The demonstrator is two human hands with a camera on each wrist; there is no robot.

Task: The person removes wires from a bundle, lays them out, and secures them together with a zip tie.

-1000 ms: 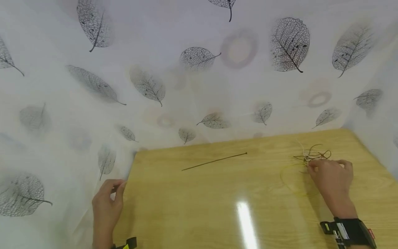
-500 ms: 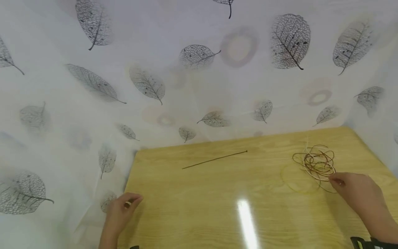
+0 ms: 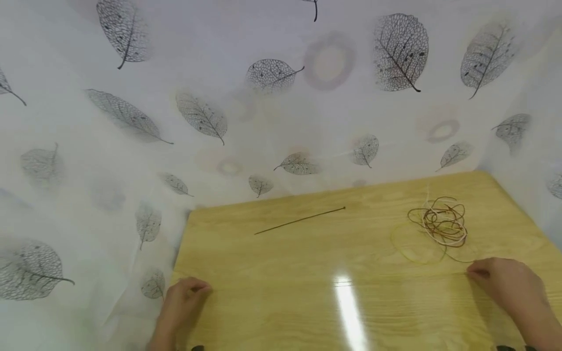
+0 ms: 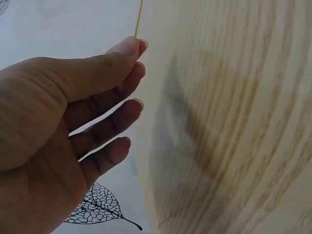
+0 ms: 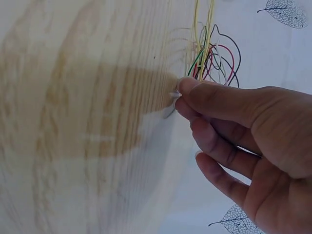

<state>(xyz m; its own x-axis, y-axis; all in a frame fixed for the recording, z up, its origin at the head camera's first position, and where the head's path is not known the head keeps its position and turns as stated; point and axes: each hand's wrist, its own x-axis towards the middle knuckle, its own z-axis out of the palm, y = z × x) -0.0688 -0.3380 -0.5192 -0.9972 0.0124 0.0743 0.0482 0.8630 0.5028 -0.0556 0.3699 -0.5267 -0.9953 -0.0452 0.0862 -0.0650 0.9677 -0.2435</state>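
Thumb and index finger of my left hand (image 3: 177, 304) pinch a thin yellow string (image 4: 138, 19), which runs upward out of the left wrist view. The other fingers are bent loosely beneath. At the right, my right hand (image 3: 511, 285) pinches with its thumb and forefinger close over the table, near a tangle of dark red, brown and whitish strings (image 3: 434, 222). A dark strand leads from that tangle to the right fingertips. In the right wrist view, yellow strands (image 5: 208, 34) and a green one (image 5: 192, 66) rise by the thumb; I cannot tell which are pinched.
A thin dark rod (image 3: 300, 220) with a small knob at one end lies at the back middle of the wood-grained table (image 3: 281, 317). White cloth (image 3: 263, 117) printed with leaves borders the table at the back and sides. A bright reflection crosses the front.
My right hand has drawn back from the tangle toward the front right, and the tangle has spread into looser loops. My left hand has moved rightward and slightly forward over the table edge.
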